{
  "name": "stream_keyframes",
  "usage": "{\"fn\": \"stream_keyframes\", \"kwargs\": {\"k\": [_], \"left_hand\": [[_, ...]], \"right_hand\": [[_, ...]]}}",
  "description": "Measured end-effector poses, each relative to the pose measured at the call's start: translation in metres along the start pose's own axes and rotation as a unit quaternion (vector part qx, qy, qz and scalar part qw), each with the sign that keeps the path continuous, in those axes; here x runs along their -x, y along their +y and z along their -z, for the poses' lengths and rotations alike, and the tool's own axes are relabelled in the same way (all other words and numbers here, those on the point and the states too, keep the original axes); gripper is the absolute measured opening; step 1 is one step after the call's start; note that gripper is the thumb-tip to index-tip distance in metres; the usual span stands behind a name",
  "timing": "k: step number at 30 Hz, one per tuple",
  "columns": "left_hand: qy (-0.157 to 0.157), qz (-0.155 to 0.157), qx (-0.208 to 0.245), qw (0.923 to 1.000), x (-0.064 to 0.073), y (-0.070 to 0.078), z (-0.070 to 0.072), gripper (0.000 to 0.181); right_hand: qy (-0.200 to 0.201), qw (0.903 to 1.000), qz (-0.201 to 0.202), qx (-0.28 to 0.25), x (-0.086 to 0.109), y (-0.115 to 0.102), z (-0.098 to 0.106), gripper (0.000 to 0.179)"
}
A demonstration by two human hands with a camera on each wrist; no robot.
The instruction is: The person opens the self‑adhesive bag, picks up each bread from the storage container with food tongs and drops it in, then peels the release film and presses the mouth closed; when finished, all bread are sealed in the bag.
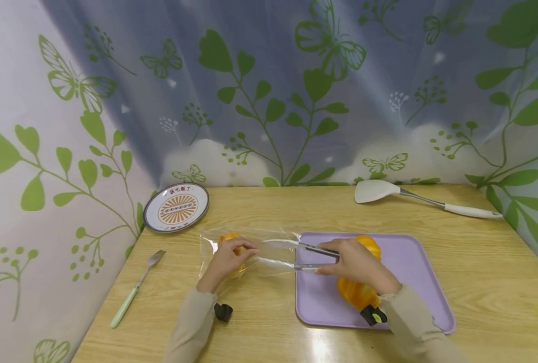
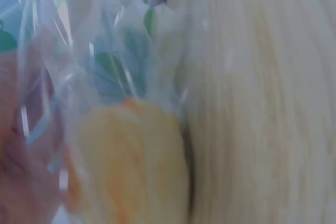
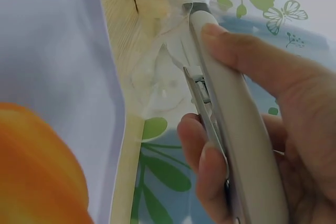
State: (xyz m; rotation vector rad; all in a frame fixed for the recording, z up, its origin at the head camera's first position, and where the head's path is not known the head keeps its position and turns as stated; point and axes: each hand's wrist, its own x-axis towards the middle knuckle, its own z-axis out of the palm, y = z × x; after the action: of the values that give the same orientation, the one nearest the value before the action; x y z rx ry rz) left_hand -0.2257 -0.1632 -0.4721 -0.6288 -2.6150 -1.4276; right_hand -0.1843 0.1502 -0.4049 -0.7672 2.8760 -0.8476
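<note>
My left hand (image 1: pixel 232 257) pinches the film of a clear plastic bag (image 1: pixel 273 235) between thumb and fingertips. Inside the bag lies an orange-yellow bread roll (image 2: pixel 131 166), partly behind that hand in the head view. My right hand (image 1: pixel 357 264) grips a pair of tongs (image 3: pixel 236 129) with pale handles and metal arms. The tong tips point left into the bag's mouth, their two arms spread apart, with no bread between them. Under the right hand, orange-yellow bread (image 1: pixel 357 292) rests on a purple tray (image 1: pixel 409 282); the hand hides its middle.
A patterned plate (image 1: pixel 177 207) stands at the back left, and a fork (image 1: pixel 137 290) with a green handle lies before it. At the back right lies a white spatula (image 1: pixel 425 200). A printed curtain (image 1: pixel 269 101) closes off the table's back and sides.
</note>
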Motion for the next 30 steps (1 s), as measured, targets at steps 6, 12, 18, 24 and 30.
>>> {"fn": "stream_keyframes", "kwargs": {"k": [6, 12, 18, 24, 30], "left_hand": [[0.077, -0.040, -0.032, 0.9957, 0.006, 0.008, -0.006, 0.009], [0.102, -0.040, -0.011, 0.9940, 0.013, 0.001, -0.011, 0.012], [0.055, 0.004, 0.022, 0.9982, 0.016, -0.007, -0.004, 0.011], [-0.022, 0.023, 0.049, 0.9983, 0.016, -0.007, 0.006, 0.013], [-0.048, 0.029, 0.048, 0.9973, 0.015, -0.010, 0.008, 0.013]], "right_hand": [[0.000, 0.9999, 0.011, 0.006, -0.006, -0.004, -0.004, 0.054], [-0.013, 0.9999, -0.003, -0.002, -0.010, -0.004, -0.004, 0.055], [-0.024, 0.9996, 0.007, 0.013, -0.009, 0.001, 0.002, 0.057], [-0.042, 0.9989, 0.009, 0.019, -0.006, 0.004, 0.008, 0.058], [-0.045, 0.9985, 0.022, 0.023, -0.001, 0.006, 0.014, 0.053]]}}
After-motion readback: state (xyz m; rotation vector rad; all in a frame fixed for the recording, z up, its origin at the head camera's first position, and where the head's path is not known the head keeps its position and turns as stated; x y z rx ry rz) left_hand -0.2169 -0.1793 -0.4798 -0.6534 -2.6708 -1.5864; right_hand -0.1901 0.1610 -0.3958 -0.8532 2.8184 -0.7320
